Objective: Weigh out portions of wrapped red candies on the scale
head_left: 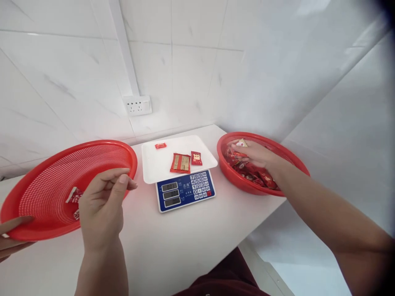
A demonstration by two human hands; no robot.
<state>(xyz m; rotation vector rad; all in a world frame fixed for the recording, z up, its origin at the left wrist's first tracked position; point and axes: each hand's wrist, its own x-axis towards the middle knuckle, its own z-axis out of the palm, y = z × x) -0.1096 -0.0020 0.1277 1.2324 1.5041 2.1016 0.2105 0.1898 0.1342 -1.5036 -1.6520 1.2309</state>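
My right hand reaches into the right red plastic basket, which holds many small wrapped snacks. Its fingers close around a small snack packet with a pale gold and white wrapper; some fingertips are hidden. My left hand hovers in front of the left red basket, fingers curled and thumb against them, nothing visible in its grip. Between the baskets stands a blue digital scale with a white tray. On the tray lie a larger red-and-gold packet and two small red packets.
Another person's hand holds the left basket's rim at the far left. A few red-and-white packets lie inside that basket. The white table meets a tiled wall with a socket; its right edge runs below the right basket.
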